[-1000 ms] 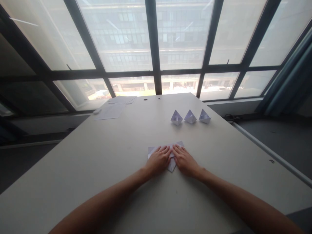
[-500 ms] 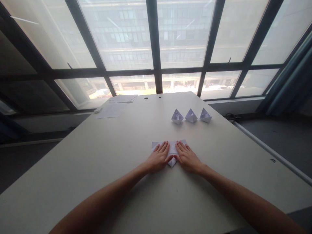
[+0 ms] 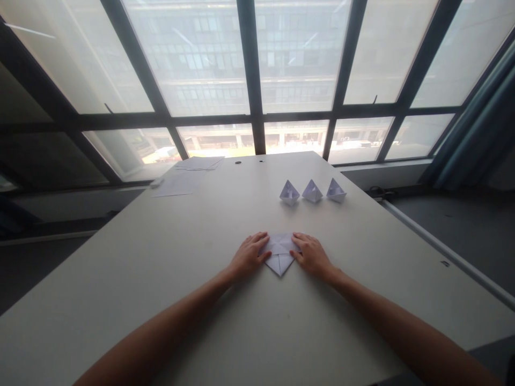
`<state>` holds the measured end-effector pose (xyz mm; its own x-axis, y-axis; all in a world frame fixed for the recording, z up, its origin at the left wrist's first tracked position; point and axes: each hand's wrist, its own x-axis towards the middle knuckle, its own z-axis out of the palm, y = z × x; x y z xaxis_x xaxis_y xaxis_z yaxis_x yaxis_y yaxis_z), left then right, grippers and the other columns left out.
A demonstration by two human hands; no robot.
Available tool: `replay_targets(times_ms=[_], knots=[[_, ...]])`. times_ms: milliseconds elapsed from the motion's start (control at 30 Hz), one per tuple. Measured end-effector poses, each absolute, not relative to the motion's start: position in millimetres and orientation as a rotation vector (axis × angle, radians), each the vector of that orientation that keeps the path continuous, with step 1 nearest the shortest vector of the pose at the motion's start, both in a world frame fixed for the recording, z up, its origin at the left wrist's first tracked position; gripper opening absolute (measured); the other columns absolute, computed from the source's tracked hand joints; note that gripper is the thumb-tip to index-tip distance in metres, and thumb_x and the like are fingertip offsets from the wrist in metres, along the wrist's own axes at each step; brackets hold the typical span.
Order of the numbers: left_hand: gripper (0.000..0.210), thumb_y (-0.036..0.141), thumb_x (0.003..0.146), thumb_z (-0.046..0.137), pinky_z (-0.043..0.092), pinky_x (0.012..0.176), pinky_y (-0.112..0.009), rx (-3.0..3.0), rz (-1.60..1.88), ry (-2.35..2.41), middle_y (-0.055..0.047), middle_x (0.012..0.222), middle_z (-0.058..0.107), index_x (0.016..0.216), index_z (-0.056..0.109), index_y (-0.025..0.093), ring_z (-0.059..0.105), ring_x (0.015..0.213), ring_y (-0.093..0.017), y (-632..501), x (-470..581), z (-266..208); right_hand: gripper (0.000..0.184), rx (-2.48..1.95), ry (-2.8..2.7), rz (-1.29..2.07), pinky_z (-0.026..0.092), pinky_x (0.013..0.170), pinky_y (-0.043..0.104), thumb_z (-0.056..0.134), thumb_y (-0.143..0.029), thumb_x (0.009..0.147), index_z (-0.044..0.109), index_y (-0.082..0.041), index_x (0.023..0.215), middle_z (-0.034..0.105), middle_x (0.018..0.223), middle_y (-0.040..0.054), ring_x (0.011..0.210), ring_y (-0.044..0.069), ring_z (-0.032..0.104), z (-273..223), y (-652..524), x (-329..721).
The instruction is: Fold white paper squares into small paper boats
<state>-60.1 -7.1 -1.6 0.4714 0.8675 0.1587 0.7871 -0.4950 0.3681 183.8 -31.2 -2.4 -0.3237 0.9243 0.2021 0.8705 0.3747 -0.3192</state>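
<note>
A folded sheet of white paper (image 3: 280, 246) lies flat on the table in front of me, its pointed end toward me. A horizontal fold edge crosses it, with a seam running down to the point. My left hand (image 3: 250, 254) rests over the paper's left side, fingers stretched out and thumb apart on its edge. Over the right side lies my right hand (image 3: 313, 254), likewise open, with its fingertips and thumb on the paper. Both hands cover the side corners, which are hidden.
Three folded paper boats (image 3: 312, 191) stand in a row beyond my right hand. Loose white sheets (image 3: 197, 163) lie at the table's far left, near a small white object (image 3: 156, 183). The white table (image 3: 193, 230) reaches toward large windows.
My hands have moved apart, from the paper's middle out to its two sides. More of its centre and lower point now shows. The view has shifted slightly.
</note>
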Motion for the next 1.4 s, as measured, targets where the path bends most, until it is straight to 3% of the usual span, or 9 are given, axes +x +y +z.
replay_targets(times_ms=[267,500,700,800,967,1100,1267,1400], knots=[[0.045,0.041,0.087,0.062,0.033,0.111,-0.039,2.522,0.444,1.392,-0.007,0.142,0.052,0.129,0.059,0.026,0.043,0.133,-0.025,-8.2,-61.7,8.3,0.036,-1.578,-2.326,0.158,0.036,0.101,0.039,0.058,-0.036,0.09,0.061,-0.02,0.121,0.057,0.133,0.0101,0.12,0.025,0.05,7.6,-35.6,184.5],[0.058,0.036,0.082,0.069,0.042,0.101,-0.037,2.592,0.453,1.38,-0.008,0.125,0.064,0.135,0.052,0.024,0.053,0.122,-0.027,-15.2,-60.5,16.0,0.035,-1.586,-2.304,0.119,0.039,0.089,0.036,0.064,-0.034,0.086,0.062,-0.022,0.118,0.064,0.109,0.0098,0.104,0.025,0.054,14.2,-40.5,182.9],[0.028,0.034,0.081,0.07,0.048,0.084,-0.031,2.542,0.548,1.48,-0.003,0.096,0.072,0.108,0.069,0.031,0.065,0.094,-0.023,-20.0,-53.5,26.5,0.007,-1.512,-2.164,0.203,0.039,0.083,0.031,0.064,-0.025,0.086,0.067,-0.021,0.09,0.067,0.092,0.0043,0.091,0.021,0.058,10.5,-35.7,186.6],[0.013,0.032,0.087,0.063,0.048,0.082,-0.032,2.539,0.619,1.538,-0.002,0.089,0.073,0.095,0.074,0.031,0.066,0.087,-0.021,-22.4,-49.3,30.1,0.012,-1.397,-2.095,0.194,0.04,0.082,0.031,0.06,-0.023,0.089,0.068,-0.02,0.081,0.069,0.085,0.0037,0.085,0.02,0.06,10.6,-34.0,189.6],[0.027,0.029,0.098,0.046,0.044,0.096,-0.036,2.644,0.951,1.451,-0.003,0.109,0.073,0.108,0.071,0.029,0.064,0.105,-0.02,-27.2,-49.1,34.5,0.022,-1.216,-1.967,0.041,0.04,0.091,0.035,0.05,-0.027,0.096,0.072,-0.023,0.094,0.072,0.098,0.0053,0.096,0.02,0.061,17.6,-35.6,195.4],[0.034,0.017,0.097,0.043,0.03,0.113,-0.044,2.812,1.052,1.376,-0.002,0.126,0.065,0.12,0.066,0.029,0.054,0.125,-0.019,-28.4,-50.6,36.6,0.029,-1.122,-1.953,-0.086,0.038,0.099,0.039,0.045,-0.019,0.097,0.07,-0.024,0.11,0.07,0.115,0.0062,0.113,0.02,0.058,17.1,-32.6,198.8],[0.043,0.009,0.092,0.041,0.014,0.118,-0.055,2.902,0.718,1.434,-0.007,0.136,0.058,0.126,0.061,0.026,0.045,0.134,-0.024,-27.0,-45.2,23.6,0.042,-1.277,-2.185,-0.07,0.026,0.111,0.045,0.041,-0.005,0.091,0.067,-0.025,0.118,0.063,0.13,0.0052,0.131,0.021,0.046,5.4,-24.9,199.4],[0.045,0.034,0.098,0.041,0.024,0.115,-0.049,2.856,0.398,1.292,-0.013,0.146,0.045,0.139,0.047,0.019,0.037,0.139,-0.026,-25.2,-39.9,4.9,0.047,-1.43,-2.438,0.061,0.015,0.115,0.052,0.045,-0.005,0.084,0.064,-0.024,0.122,0.058,0.136,0.006,0.135,0.023,0.04,4.2,-27.2,199.5]])
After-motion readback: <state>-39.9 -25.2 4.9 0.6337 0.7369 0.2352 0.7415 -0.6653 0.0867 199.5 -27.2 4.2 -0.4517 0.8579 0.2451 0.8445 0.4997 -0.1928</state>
